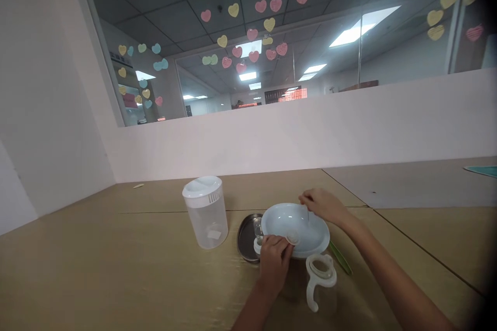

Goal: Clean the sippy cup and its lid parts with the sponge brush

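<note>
My left hand (pixel 274 258) is closed at the near left rim of a pale blue-white oval bowl (pixel 277 214). Its fingertips pinch a small clear round dish (pixel 292 238), held over the bowl. Above the bowl's far right rim, my right hand (pixel 320 202) is closed in a pinch; a thin, faint strip seems to hang below the fingers, too indistinct to name. A dark metal tray (pixel 245 238) lies left of the bowl, with a small glass piece and a white-capped item on it, partly hidden by my left hand. Nearest my left wrist stands a clear jug (pixel 322 282) with a white rim and handle.
A translucent pitcher with a white lid (pixel 205 212) stands left on the brown tabletop (pixel 135 269). A long green strip (pixel 340 257) lies right of the bowl. Behind the table rises a white wall (pixel 272 139) with a window bearing heart-shaped notes.
</note>
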Demonstrator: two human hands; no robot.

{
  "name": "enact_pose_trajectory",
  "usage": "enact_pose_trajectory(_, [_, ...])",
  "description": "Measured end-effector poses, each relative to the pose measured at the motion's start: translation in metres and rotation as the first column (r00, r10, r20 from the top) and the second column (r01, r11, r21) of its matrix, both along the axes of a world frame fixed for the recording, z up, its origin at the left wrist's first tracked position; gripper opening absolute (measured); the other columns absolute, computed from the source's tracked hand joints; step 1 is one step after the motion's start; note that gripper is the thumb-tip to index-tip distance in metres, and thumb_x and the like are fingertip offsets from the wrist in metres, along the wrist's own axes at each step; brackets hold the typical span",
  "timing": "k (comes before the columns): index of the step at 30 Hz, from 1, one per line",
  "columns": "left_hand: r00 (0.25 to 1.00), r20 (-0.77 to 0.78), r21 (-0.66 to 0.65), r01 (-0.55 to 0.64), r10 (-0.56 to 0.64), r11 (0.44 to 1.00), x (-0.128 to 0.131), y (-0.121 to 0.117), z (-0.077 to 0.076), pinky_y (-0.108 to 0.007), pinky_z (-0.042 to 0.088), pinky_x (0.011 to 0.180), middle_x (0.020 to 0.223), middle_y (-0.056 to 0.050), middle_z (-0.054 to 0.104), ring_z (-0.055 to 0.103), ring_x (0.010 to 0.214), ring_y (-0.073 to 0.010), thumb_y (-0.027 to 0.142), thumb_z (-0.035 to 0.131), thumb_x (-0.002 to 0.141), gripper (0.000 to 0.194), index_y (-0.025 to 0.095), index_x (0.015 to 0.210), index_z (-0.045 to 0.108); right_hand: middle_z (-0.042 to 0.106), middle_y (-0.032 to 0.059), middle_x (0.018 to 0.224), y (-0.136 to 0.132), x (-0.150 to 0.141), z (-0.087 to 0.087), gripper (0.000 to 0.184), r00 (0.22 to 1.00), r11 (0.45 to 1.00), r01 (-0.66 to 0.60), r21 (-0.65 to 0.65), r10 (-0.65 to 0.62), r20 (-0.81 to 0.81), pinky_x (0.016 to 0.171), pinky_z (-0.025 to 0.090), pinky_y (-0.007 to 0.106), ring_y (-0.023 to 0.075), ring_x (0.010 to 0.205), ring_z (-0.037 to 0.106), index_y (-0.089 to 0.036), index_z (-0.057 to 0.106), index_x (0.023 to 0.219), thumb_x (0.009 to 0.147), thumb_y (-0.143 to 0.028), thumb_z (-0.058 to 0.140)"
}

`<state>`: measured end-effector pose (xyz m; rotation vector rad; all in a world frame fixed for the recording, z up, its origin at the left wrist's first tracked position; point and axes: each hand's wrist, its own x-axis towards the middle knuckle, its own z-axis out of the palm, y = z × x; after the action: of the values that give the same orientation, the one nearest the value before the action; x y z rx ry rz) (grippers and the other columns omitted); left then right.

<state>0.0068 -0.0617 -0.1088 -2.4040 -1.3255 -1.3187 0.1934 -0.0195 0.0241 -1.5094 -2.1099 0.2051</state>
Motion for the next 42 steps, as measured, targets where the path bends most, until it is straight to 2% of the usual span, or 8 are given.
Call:
enact_pose_trajectory(5, [0.999,-0.032,0.011,0.010,-0.009,1.000,-0.002,0.000,0.001,-0.029,0.036,0.070,0.075,-0.002,0.066,0.056,0.072,-0.0156,0.023,0.044,0.090,0.024,0.019,0.078,0.064,0.066,0.0040,0.075,0.019,-0.026,-0.033,0.028,0.997,0.993,-0.074,-0.097,0.073,-0.014,0.058,0.037,0.022,0.0118,0.064,0.058,-0.013,0.063,0.100,0.081,-0.021,0.045])
enact_pose_trajectory(10, [0.998,0.046,-0.039,0.047,-0.046,0.998,0.000,-0.004,0.004,-0.030,0.037,0.073,0.083,-0.002,0.067,0.056,0.078,-0.0162,0.024,0.046,0.090,0.020,0.021,0.084,0.065,0.065,0.0050,0.095,0.014,-0.025,-0.034,0.048,0.982,0.965,-0.189,-0.183,0.181,-0.055,0.054,0.039,0.019,0.0069,0.058,0.055,-0.014,0.054,0.118,0.072,-0.006,0.042])
enact_pose_trajectory(14, [0.985,0.170,-0.079,0.014,0.000,0.997,0.001,-0.007,0.009,-0.031,0.038,0.077,0.091,-0.004,0.064,0.053,0.087,-0.0177,0.026,0.044,0.090,0.023,0.022,0.091,0.066,0.065,0.0008,0.097,-0.004,-0.026,-0.022,0.050,0.840,0.764,-0.522,-0.379,0.538,-0.072,0.061,0.042,0.020,0.0098,0.068,0.057,-0.020,0.060,0.111,0.062,-0.011,0.058])
enact_pose_trajectory(16, [0.979,0.198,-0.083,-0.034,0.050,0.996,-0.001,-0.007,0.011,-0.031,0.039,0.076,0.090,-0.004,0.061,0.052,0.086,-0.0178,0.026,0.045,0.089,0.023,0.023,0.091,0.067,0.065,-0.0010,0.093,-0.012,-0.031,-0.018,0.043,0.791,0.733,-0.595,-0.330,0.608,-0.076,0.070,0.043,0.022,0.0134,0.078,0.057,-0.022,0.064,0.103,0.060,-0.017,0.064])
enact_pose_trajectory(24, [0.972,0.163,-0.058,-0.163,0.170,0.985,-0.008,-0.005,0.019,-0.032,0.038,0.077,0.088,-0.004,0.060,0.053,0.086,-0.0192,0.034,0.052,0.086,0.019,0.022,0.091,0.065,0.060,-0.0008,0.075,-0.004,-0.038,-0.024,0.012,0.881,0.862,-0.469,-0.193,0.444,-0.161,0.061,0.038,0.020,0.0118,0.071,0.053,-0.015,0.060,0.075,0.065,-0.022,0.059])
enact_pose_trajectory(31, [0.974,0.174,-0.051,-0.140,0.147,0.989,-0.023,0.007,0.013,-0.034,0.040,0.087,0.098,-0.006,0.060,0.055,0.096,-0.0192,0.028,0.044,0.089,0.020,0.021,0.097,0.060,0.063,0.0011,0.067,-0.001,-0.029,-0.031,0.011,0.951,0.951,-0.200,-0.237,0.246,0.185,0.054,0.033,0.020,0.0111,0.062,0.054,-0.016,0.063,0.065,0.060,-0.010,0.055])
enact_pose_trajectory(37, [0.944,0.208,-0.116,-0.236,0.256,0.965,-0.034,0.017,0.010,-0.034,0.041,0.084,0.093,-0.006,0.061,0.055,0.092,-0.0198,0.016,0.038,0.086,0.022,0.019,0.088,0.059,0.065,0.0026,0.061,0.017,-0.033,-0.064,0.016,0.946,0.946,-0.106,-0.307,0.190,0.261,0.055,0.036,0.023,0.0165,0.063,0.060,-0.016,0.066,0.055,0.049,-0.002,0.062])
enact_pose_trajectory(42, [0.906,0.138,-0.233,-0.363,0.400,0.902,-0.040,0.018,0.011,-0.032,0.039,0.078,0.080,-0.003,0.061,0.055,0.083,-0.0200,0.000,0.040,0.064,0.028,0.019,0.078,0.056,0.066,0.0017,0.064,0.022,-0.036,-0.066,0.014,0.958,0.941,-0.204,-0.269,0.249,0.144,0.056,0.037,0.021,0.0128,0.061,0.058,-0.016,0.069,0.070,0.062,-0.011,0.058])
